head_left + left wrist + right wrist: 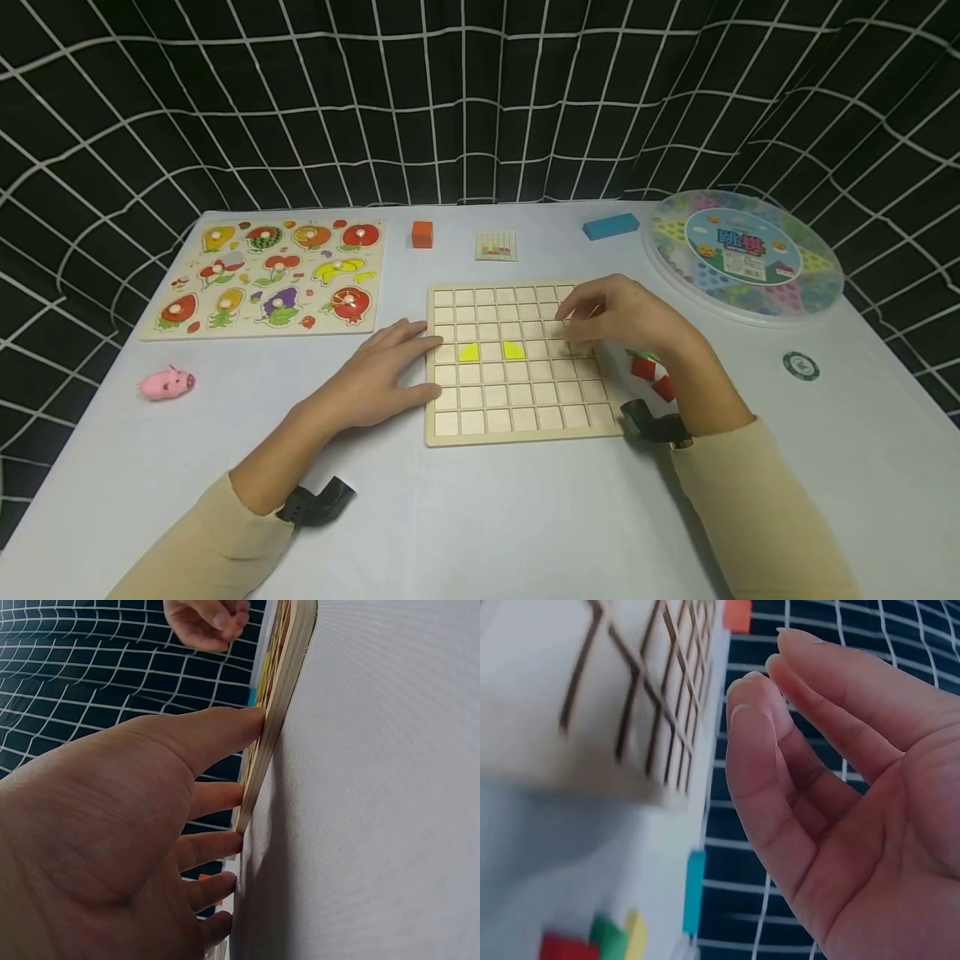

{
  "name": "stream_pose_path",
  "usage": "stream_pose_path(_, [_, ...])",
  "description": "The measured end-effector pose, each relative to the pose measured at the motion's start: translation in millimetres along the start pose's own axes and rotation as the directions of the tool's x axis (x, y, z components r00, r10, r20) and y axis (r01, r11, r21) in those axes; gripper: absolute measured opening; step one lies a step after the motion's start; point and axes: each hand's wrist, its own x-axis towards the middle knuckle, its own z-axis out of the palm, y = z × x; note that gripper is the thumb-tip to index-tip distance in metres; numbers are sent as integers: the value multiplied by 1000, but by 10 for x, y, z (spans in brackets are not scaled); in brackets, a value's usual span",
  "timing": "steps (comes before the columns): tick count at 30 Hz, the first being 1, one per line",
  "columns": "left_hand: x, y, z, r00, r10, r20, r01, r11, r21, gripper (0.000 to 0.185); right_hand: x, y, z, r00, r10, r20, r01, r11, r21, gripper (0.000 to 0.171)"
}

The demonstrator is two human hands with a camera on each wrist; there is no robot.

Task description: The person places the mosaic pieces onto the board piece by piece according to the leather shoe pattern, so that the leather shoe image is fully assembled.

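A wooden grid board (517, 412) lies flat at the table's middle, with two yellow pieces (468, 352) (513, 350) set in its cells. My left hand (393, 367) lies flat on the table, its straight fingers (225, 731) pressed against the board's left edge (281, 697). My right hand (600, 321) hovers over the board's upper right cells. In the right wrist view its fingers (780, 727) are loosely bent and hold nothing, with the board (615, 690) beside them. Loose red and green pieces (648, 368) lie by my right wrist, off the board's right edge.
A fruit peg puzzle (270, 275) lies at the back left, a pink toy pig (167, 383) in front of it. Behind the board are an orange block (422, 234), a small pattern card (496, 245) and a blue block (611, 225). A round checkers box (742, 254) and a green chip (800, 365) are at the right.
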Motion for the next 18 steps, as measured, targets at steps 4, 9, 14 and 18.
stream_pose_path(4, [0,-1,-3,1000,3,-1,-3,1000,-2,68,-81,153,-143,999,5,-40,-5,1000,1,30])
stream_pose_path(9, [1,1,-7,1000,7,-3,-7,1000,1,68,-155,395,-306,994,47,-99,-54,997,-63,36])
stream_pose_path(14, [2,3,-6,1000,10,-3,-10,1000,1,68,-175,560,-378,980,149,-132,-164,980,-113,41])
stream_pose_path(18, [3,2,3,1000,8,-1,-8,1000,-7,68,-146,637,-361,970,204,-133,-218,971,-98,39])
